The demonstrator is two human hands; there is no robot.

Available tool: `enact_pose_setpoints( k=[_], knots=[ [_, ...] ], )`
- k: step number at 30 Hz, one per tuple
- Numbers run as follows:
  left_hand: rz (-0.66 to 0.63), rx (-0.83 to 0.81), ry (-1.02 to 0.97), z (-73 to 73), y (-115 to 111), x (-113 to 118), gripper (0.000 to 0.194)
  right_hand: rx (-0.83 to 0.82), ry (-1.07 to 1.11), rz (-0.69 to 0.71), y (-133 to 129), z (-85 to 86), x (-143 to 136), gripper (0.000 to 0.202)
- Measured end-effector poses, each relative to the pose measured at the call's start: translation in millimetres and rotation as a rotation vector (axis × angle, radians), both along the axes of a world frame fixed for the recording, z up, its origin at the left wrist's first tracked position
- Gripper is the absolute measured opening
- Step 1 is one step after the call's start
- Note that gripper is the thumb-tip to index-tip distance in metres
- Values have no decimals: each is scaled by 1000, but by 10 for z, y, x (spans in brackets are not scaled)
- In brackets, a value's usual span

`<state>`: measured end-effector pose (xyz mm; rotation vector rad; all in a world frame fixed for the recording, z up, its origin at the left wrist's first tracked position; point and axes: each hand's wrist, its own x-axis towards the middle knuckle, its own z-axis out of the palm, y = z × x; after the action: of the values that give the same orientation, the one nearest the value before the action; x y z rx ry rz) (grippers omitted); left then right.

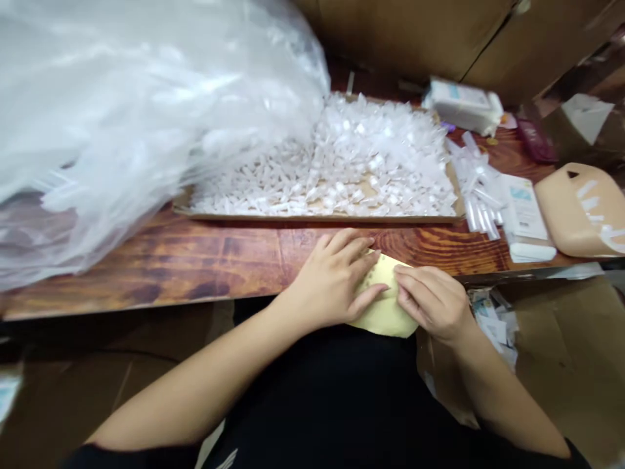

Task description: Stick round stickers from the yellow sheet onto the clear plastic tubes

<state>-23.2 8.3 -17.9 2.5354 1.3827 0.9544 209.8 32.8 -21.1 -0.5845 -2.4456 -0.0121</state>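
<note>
A pale yellow sheet (pixel 390 312) with small dark marks near its upper left lies over the table's front edge, close to the body. My left hand (pixel 336 277) rests on its left part, fingers spread and thumb lying across the sheet. At the sheet's right side, my right hand (pixel 432 299) pinches the edge between thumb and fingers. Beyond the hands, a shallow cardboard tray (pixel 317 219) holds a heap of small clear and white plastic pieces (pixel 385 150).
A large clear plastic bag (pixel 146 98) covers the left of the wooden table (pixel 234 260). To the right are clear tubes (pixel 476 182), a white packet (pixel 527 218), a beige container (pixel 571 208) and another white pack (pixel 461 104). An open cardboard box (pixel 571 345) stands below at right.
</note>
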Motion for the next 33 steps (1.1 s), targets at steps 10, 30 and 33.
enact_pose_setpoints(
  k=[10,30,33],
  knots=[
    [127,172,294,413,1814,103,24,43,104,-187,613,-68,376,20],
    [28,-531,-1451,524,925,73,43,-137,512,-252,274,-19,186,15],
    [2,-519,-1571,443,448,49,35,-137,616,-153,68,224,-62,23]
  ],
)
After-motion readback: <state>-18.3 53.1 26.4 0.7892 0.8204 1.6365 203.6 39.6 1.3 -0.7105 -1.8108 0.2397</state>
